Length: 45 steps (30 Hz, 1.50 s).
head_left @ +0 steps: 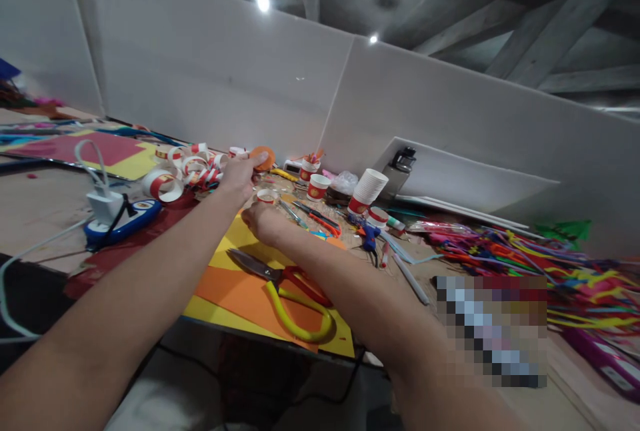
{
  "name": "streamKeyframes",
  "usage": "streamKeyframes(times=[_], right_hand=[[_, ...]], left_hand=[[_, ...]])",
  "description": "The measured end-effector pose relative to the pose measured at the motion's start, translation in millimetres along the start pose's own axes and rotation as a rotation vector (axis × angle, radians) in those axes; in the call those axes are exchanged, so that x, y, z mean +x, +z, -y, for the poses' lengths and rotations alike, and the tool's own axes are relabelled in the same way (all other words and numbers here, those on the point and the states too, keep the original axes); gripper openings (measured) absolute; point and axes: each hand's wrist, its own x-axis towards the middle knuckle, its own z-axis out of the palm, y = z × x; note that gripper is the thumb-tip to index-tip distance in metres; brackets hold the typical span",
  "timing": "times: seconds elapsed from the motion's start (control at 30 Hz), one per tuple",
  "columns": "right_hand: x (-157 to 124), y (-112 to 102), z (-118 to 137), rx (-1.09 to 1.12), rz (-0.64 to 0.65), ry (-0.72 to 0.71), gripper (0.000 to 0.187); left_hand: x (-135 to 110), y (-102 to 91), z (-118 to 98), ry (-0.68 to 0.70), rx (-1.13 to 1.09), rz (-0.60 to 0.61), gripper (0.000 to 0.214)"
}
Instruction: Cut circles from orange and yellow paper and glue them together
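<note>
Just the one view for us: a head-worn camera looking forward and down along both forearms onto the craft table (40, 208). It's rolled a bit, so the white partition (200, 71) slants and ceiling beams (500, 11) fill the top. The left hand (239, 176) with its orange disc (263, 158) and the right hand (263, 221) sit mid-frame, fairly near. The scissors (280, 284) lie nearer.

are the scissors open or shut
Shut: the scissors lie flat on the orange sheet, blades closed together into one point.
</note>
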Motion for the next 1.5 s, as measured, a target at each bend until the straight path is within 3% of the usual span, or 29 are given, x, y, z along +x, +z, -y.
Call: streamKeyframes(times=[0.1,0.2,0.23,0.3,0.37,0.43,0.57,0.6,0.63,0.8,0.97,1.1,1.3,1.4,1.5], right_hand=[[-6,-13,-8,0.109,-0.033,0.026,0.025],[-31,-38,-12,0.235,-0.040,0.022,0.024],[-45,-46,-11,0.316,-0.001,-0.008,0.023],[-75,-60,-7,0.714,0.228,-0.148,0.019],[-102,-66,-3,0.886,0.392,-0.261,0.025],[-119,-62,-5,0.932,0.188,-0.228,0.022],[-122,-38,-29,1.152,-0.615,0.175,0.025],[-119,-32,-38,1.171,-0.748,0.234,0.029],[-116,-27,-46,1.188,-0.798,0.265,0.034],[-113,-9,-67,1.242,-0.706,0.330,0.035],[-119,-7,-71,1.205,-0.731,0.470,0.024],[-119,-8,-76,1.331,-0.743,0.529,0.029],[-127,-18,-92,1.318,-0.843,0.607,0.016],[-140,-29,-101,1.196,-0.741,0.655,0.013],[-154,-37,-106,0.819,-0.443,0.653,0.014]], left_hand=[[1,-0.8,-2,0.002,-0.027,-0.007,0.012],[2,-2.2,-4,-0.003,-0.057,-0.012,0.012],[3,-2.6,-4,-0.014,-0.064,0.003,0.011],[2,-2.9,-3,-0.055,-0.076,0.050,0.010],[0,-2.0,1,-0.098,-0.082,0.107,0.010],[-5,0.6,6,-0.113,-0.076,0.170,0.012],[-24,9.2,20,-0.120,0.005,0.361,0.027],[-30,11.4,24,-0.139,0.048,0.421,0.032],[-36,13.3,28,-0.144,0.086,0.455,0.037],[-63,19.1,41,-0.091,0.291,0.588,0.047],[-79,22.0,41,-0.116,0.417,0.640,0.041],[-80,22.1,44,-0.095,0.405,0.589,0.039],[-60,16.1,42,-0.067,0.459,0.493,0.026],[-51,11.1,30,-0.076,0.679,0.632,0.020],[-49,6.4,20,-0.180,0.884,0.849,0.020]])
